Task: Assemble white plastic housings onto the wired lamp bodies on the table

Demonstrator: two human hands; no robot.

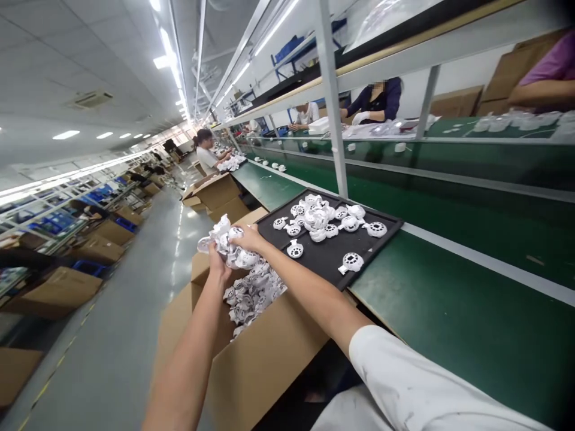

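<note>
Between them, my left hand [218, 263] and my right hand [248, 238] clasp a heap of white plastic housings [223, 234], round parts with holes and a short stem. The heap is held above an open cardboard box [269, 353], where many more of these white parts [256, 293] lie in a pile. My left hand supports the heap from the near left side; my right hand grips it from the right. A black tray [309, 266] to the right, on the green bench, carries a cluster of white housings [317, 218] and several single ones scattered around it.
A green workbench [449, 311] runs along the right with a pale strip and a metal post [332, 102]. Other open cartons [220, 194] stand farther along the bench. Co-workers sit across and down the line. On the left is a grey aisle floor [121, 311].
</note>
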